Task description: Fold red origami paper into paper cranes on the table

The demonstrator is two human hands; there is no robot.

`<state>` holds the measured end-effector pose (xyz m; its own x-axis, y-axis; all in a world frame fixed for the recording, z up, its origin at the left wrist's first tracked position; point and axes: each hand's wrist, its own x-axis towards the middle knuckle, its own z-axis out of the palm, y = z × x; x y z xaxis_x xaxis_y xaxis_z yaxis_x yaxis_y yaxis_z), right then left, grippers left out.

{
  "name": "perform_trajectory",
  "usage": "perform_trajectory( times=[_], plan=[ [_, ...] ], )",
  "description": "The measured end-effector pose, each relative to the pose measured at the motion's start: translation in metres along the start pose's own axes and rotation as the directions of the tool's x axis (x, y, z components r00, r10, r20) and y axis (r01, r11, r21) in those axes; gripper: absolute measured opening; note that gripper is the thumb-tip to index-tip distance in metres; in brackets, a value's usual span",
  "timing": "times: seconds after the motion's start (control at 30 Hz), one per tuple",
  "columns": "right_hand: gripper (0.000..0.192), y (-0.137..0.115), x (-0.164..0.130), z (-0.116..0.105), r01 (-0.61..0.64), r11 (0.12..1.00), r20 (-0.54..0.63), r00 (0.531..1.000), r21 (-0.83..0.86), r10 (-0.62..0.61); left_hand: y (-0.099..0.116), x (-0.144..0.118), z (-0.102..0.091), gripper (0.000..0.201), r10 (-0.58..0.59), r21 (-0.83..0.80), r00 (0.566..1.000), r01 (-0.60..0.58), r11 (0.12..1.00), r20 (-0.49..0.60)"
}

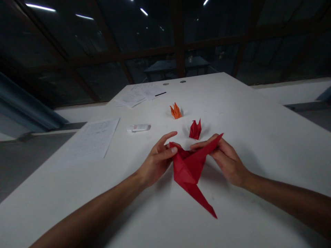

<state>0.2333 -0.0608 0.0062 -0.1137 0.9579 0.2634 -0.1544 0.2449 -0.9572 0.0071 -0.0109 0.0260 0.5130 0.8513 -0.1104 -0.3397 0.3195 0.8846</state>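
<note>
A large red origami crane [190, 168] is held up between both hands over the near part of the table. My left hand [159, 160] pinches its left wing, the thumb on the near face and the index finger stretched out. My right hand [229, 160] grips the right wing from behind, its fingertips partly hidden by the paper. One long pointed end of the crane slants down toward me on the right. Just beyond the hands stands a small red origami crane [195, 130]. A small orange origami crane [176, 111] stands farther back, to its left.
The white table [232, 103] reaches back toward dark windows. A white tube-like item [139, 128] lies left of the cranes. A written sheet [89, 139] lies near the left edge, and more papers [137, 95] with a black pen [160, 94] lie at the back left.
</note>
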Motion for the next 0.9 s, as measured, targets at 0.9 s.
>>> perform_trajectory(
  times=[0.9],
  plan=[
    [0.02,-0.008,0.019,-0.005,0.028,0.991,-0.249,0.967,-0.128,-0.06,0.028,0.012,-0.009,0.048,0.271,0.079,0.881,-0.262,0.962,-0.389]
  ],
)
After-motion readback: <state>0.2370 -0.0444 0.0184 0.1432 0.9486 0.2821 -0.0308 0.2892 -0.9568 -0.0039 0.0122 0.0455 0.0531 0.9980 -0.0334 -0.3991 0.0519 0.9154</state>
